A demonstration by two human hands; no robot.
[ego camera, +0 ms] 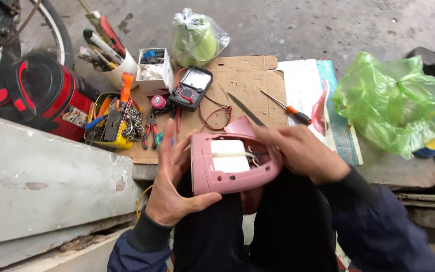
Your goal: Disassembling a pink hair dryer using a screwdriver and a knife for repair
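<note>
- Dark blue sleeves [378,226] and black trousers [278,236] of the seated person fill the near edge of the view, just below the pink casing.
- Pink casing [235,163]: an opened plastic shell with a white block [229,155] and thin wires inside, held above the person's lap, at the near edge of the cardboard sheet.
- Left hand [172,189]: open palm pressed flat against the left side of the pink casing, thumb hooked under its lower edge, fingers spread upward; it props the casing and does not close round it.
- Right hand [305,151]: fingers curled over the right rim of the pink casing, gripping that edge.
- Cardboard sheet [247,90]: flattened on the floor just beyond the pink casing.
- Multimeter [191,86]: black, lying on the cardboard beyond the pink casing, with red leads [216,113] trailing toward the casing.
- Screwdriver [288,108] with an orange handle and a grey file [245,108]: on the cardboard, beyond the right hand.
- Yellow tray [107,123] of small tools and red-handled pliers [150,132]: to the left of the pink casing and beyond it.
- White cup [122,70] of tools and white box [156,70]: beyond the tray.
- Green plastic bag [393,100]: well to the right of the pink casing.
- Red and black canister [41,95]: far left of the pink casing.
</note>
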